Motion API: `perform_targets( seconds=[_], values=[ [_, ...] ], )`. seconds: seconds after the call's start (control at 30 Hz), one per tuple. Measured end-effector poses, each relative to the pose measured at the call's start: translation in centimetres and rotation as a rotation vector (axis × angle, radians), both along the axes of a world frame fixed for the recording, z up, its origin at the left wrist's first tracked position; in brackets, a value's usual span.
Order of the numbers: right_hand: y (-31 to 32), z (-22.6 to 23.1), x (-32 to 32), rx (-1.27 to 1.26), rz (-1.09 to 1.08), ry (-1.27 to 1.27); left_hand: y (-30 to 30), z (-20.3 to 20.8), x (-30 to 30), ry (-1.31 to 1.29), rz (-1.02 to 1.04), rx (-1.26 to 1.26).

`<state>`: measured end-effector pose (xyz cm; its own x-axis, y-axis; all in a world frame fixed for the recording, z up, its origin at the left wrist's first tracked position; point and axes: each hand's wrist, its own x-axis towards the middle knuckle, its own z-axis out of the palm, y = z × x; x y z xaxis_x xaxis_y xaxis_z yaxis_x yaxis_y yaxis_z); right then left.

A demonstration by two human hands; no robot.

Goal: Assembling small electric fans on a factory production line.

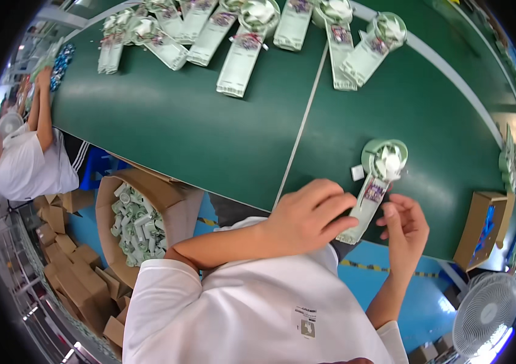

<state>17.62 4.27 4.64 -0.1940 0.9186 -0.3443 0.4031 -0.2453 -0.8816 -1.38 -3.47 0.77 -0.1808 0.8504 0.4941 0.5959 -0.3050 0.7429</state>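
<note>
A pale green half-built handheld fan (364,212) lies on the green table in front of me, its round head pointing away. White blades (389,160) sit in the head, and a dark patch with thin wires shows on the upper handle. My left hand (309,218) is at the left edge of the lower handle, fingers bent and thumb against it. On the handle's other side, my right hand (406,224) has its fingers curled together close to the edge; whether something small is pinched there is hidden. A small white square piece (357,173) lies left of the fan head.
Several similar fan housings (236,67) lie along the table's far side. A large carton (109,224) of pale green parts stands at left. Another person (36,158) works at far left. Flattened cardboard (82,285) is piled below. An open box (482,230) and a grey fan (485,312) are at right.
</note>
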Motion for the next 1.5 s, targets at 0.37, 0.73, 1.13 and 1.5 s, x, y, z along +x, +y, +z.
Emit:
perform_targets(
  seconds=[0.37,0.73,1.13,1.5],
  values=[
    [-0.9,0.5,-0.9,0.024,0.219,0.016,1.5,-0.7,2.1,-0.049,-0.045,-0.030],
    [0.7,1.0,-0.3,-0.327,0.112,0.149,1.8,-1.5,2.6,-0.287,-0.103,0.061],
    [1.1,0.6,0.2,-0.413,0.106,0.215,2.0,-1.5,2.2,-0.218,-0.092,0.062],
    [1.0,-0.4,0.8,-0.227,0.103,0.204,1.9,-1.6,1.7,-0.095,-0.061,0.124]
  ],
)
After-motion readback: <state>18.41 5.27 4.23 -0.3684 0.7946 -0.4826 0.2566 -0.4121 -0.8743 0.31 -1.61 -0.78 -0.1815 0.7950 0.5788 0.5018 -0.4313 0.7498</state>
